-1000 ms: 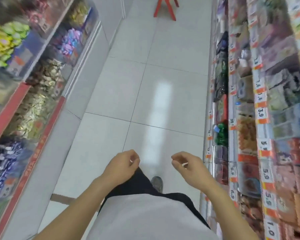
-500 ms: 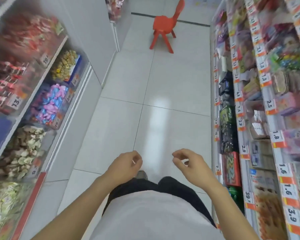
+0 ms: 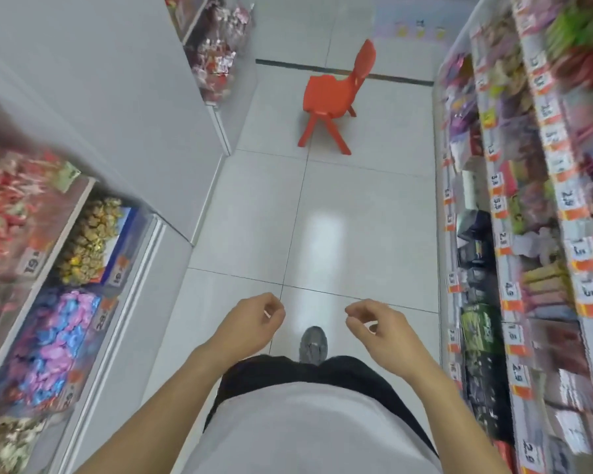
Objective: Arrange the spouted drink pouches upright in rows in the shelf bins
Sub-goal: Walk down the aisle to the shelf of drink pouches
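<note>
Left shelf bins [image 3: 93, 241]: clear-fronted bins of wrapped sweets, gold, pink and blue; no spouted pouch can be made out among them.
Left hand [image 3: 250, 319]: held over the floor, fingers loosely curled, holding nothing.
Red chair [image 3: 336, 97]: stands alone further down the aisle, well apart from both hands.
Right hand [image 3: 380, 326]: fingers loosely curled, empty as well.
Right shelves [image 3: 528, 234]: packets behind price tags, too blurred to name.
Drink pouches: not in view, so their place cannot be told.
Handling, as a judgement: such pouches are likely soft, slick and heavy at the bottom; pinching near the stiff spout should keep them upright.
</note>
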{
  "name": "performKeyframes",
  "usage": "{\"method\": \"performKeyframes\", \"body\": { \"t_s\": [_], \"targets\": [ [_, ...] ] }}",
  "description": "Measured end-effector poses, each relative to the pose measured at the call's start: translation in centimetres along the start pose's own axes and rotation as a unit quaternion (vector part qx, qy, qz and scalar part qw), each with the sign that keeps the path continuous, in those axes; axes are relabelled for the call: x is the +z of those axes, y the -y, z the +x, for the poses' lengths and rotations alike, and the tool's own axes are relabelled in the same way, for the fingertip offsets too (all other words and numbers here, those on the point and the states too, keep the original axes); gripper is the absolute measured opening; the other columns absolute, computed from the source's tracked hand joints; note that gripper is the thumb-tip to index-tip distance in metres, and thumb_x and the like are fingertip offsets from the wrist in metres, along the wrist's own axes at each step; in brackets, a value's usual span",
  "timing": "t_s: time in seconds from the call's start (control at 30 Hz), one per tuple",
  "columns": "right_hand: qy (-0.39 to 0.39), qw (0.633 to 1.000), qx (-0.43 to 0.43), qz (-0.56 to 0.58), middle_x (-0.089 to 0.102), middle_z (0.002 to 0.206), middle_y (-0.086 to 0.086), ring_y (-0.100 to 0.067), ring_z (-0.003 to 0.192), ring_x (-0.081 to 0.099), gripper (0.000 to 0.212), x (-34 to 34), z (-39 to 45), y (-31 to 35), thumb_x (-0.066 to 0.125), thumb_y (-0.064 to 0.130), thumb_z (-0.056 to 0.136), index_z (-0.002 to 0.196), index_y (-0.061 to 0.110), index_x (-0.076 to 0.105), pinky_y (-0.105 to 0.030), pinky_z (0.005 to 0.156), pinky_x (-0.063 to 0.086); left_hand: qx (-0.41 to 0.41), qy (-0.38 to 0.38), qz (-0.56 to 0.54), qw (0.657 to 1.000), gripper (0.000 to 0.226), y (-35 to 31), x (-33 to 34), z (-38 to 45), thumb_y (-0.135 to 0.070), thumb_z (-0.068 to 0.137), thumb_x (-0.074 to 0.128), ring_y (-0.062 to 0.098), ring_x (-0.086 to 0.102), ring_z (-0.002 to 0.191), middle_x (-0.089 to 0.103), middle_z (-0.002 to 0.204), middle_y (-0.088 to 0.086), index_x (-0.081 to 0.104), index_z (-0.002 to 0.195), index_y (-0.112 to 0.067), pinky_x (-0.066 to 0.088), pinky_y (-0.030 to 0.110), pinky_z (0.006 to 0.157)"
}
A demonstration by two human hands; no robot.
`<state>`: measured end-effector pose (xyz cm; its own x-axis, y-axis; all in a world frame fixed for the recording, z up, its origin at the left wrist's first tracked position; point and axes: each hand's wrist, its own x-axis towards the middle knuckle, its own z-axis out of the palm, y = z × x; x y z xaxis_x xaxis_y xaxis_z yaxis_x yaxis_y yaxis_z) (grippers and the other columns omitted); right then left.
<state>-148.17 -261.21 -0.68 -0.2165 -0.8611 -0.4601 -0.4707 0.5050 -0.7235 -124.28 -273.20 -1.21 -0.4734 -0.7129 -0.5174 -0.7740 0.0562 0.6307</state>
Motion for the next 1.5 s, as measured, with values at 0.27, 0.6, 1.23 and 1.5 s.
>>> {"method": "performKeyframes", "body": {
  "t_s": [0.27, 0.6, 1.23, 1.5],
  "targets": [
    [0.033, 0.999, -0.024, -0.017, 0.069, 0.100, 0.018, 0.009, 0.097, 0.060, 0.014, -9.4, 23.6, 9.1, 0.060, 0.033, 0.097, 0.110, 0.032, 0.066, -0.015, 0.082, 0.046, -0.042, -0.025, -0.034, 0.998, 0.014, -2.6, -11.8, 17.4, -0.038, 0.095, 0.051, -0.002, 0.060, 0.083, 0.064, 0.092, -0.020, 0.063, 0.095, -0.030, 0.049, 0.018, 0.074],
    [0.024, 0.999, 0.019, -0.011, 0.069, 0.101, 0.017, 0.011, 0.097, 0.059, 0.013, -16.5, 48.8, 19.6, 0.061, 0.032, 0.097, 0.108, 0.031, 0.067, -0.018, 0.087, 0.048, -0.036, -0.014, -0.008, 0.999, 0.014, -4.7, -29.4, 42.3, -0.036, 0.096, 0.049, 0.000, 0.061, 0.077, 0.065, 0.093, -0.018, 0.061, 0.093, -0.030, 0.045, 0.012, 0.063],
    [0.124, 0.988, -0.049, -0.081, 0.071, 0.098, 0.014, 0.008, 0.092, 0.061, 0.012, -28.1, 93.4, 36.6, 0.063, 0.028, 0.096, 0.107, 0.029, 0.067, -0.007, 0.076, 0.041, -0.079, -0.059, -0.046, 0.994, 0.015, -10.9, -54.6, 78.5, -0.037, 0.097, 0.049, 0.003, 0.061, 0.081, 0.066, 0.090, -0.014, 0.062, 0.098, -0.029, 0.049, 0.017, 0.071],
    [0.178, 0.949, -0.165, -0.201, 0.067, 0.101, 0.010, -0.002, 0.093, 0.061, 0.018, -28.5, 111.9, 48.8, 0.057, 0.033, 0.096, 0.109, 0.023, 0.066, -0.023, 0.082, 0.049, -0.125, -0.109, -0.075, 0.983, 0.016, -6.8, -64.5, 89.6, -0.034, 0.097, 0.049, 0.005, 0.061, 0.077, 0.063, 0.085, -0.014, 0.062, 0.094, -0.024, 0.051, 0.025, 0.071]
  ]
}}
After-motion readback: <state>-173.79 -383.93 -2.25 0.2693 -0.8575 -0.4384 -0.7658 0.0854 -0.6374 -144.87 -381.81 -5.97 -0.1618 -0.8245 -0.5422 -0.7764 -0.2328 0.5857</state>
